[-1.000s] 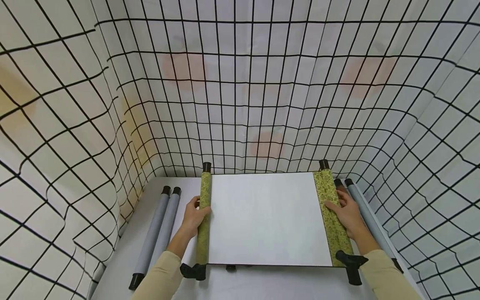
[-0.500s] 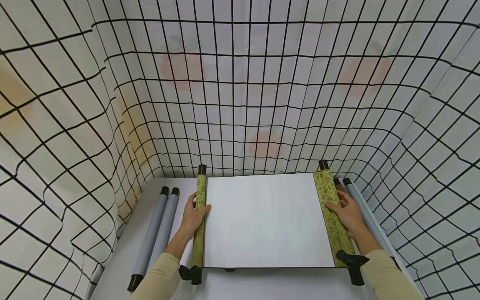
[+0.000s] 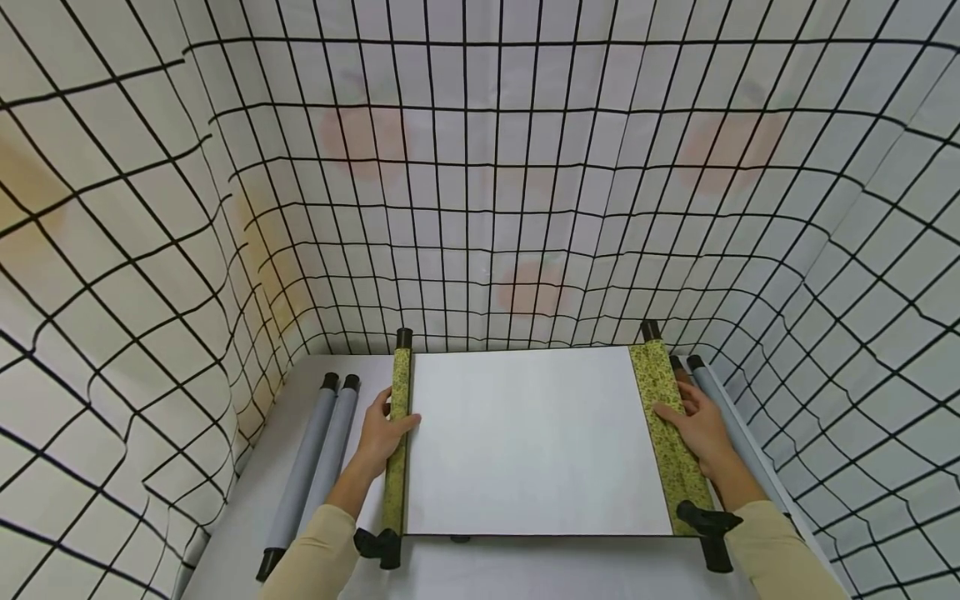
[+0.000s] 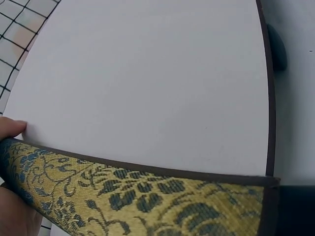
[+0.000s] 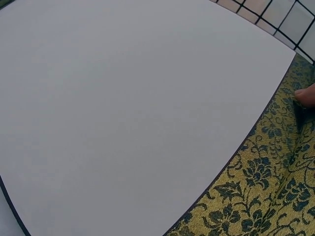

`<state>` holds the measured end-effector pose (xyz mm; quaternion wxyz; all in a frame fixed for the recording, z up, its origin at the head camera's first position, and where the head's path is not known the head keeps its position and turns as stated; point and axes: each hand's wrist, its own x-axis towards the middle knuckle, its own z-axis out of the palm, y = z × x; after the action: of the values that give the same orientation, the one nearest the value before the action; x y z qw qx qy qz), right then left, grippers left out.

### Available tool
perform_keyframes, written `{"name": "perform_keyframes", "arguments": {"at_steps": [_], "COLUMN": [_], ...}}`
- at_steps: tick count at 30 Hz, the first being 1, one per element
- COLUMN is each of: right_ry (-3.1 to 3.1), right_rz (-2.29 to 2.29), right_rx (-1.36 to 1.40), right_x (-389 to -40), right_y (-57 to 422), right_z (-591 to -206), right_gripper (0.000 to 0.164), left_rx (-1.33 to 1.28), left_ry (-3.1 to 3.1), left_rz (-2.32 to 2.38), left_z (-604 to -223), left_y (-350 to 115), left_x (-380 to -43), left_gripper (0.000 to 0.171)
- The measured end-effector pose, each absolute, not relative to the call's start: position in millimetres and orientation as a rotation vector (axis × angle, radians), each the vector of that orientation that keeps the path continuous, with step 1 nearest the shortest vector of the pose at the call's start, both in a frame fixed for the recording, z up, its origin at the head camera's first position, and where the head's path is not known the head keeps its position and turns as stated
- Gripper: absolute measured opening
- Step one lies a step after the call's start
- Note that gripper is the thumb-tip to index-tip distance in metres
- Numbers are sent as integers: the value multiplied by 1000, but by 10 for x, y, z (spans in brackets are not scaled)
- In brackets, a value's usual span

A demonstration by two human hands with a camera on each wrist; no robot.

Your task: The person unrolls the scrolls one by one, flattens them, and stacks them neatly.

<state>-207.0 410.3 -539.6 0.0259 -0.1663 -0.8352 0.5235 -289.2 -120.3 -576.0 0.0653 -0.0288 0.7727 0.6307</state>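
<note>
A partly unrolled scroll [image 3: 525, 442] spreads across the table, its paper plain white with a thin dark border. Gold brocade with dark floral patterning covers both ends, and black knobs cap the rollers. My left hand [image 3: 381, 433] grips the left roller [image 3: 397, 479], thumb over its top at the paper's edge; in the left wrist view the thumb [image 4: 12, 128] shows above the brocade [image 4: 133, 196]. At the other end my right hand [image 3: 697, 425] holds the right roller [image 3: 678, 458]. Its thumb [image 5: 306, 96] lies on the wider brocade band [image 5: 246, 182]; the fingers are around the outer side.
Two grey rolls with black ends, an outer roll [image 3: 303, 471] and an inner roll [image 3: 333, 450], lie left of the scroll. Another grey roll [image 3: 735, 437] and a brown-ended one [image 3: 681, 372] lie right. Black wire mesh [image 3: 487, 183] rises around the white table [image 3: 525, 575].
My left hand and the left roller have shifted slightly left, widening the white paper on show. The left roller looks a little slimmer. My right hand stays nearly in place on the right roller.
</note>
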Motion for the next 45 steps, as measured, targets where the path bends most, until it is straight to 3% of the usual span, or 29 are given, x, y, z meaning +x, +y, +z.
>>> {"name": "perform_keyframes", "arguments": {"at_steps": [26,34,45], "right_ry": [-2604,-2607,-2602], "right_rz": [1576,1572,1609], "right_rx": [-574,-609,-593], "right_x": [-1971,-1939,-1931], "right_y": [4261,4307,4373], "right_z": [-5390,-5397,-5414], "right_gripper": [100,101,103], "left_rx": [-98,-118,-43], "left_ry": [2362,2365,2353], "left_rz": [1924,1880,1904], "left_z": [-5694,-5730,-5740], "left_y": [-1231,-1259,-1233], "left_x": [-2929,-2912,-2913], "left_gripper": [52,61,61]}}
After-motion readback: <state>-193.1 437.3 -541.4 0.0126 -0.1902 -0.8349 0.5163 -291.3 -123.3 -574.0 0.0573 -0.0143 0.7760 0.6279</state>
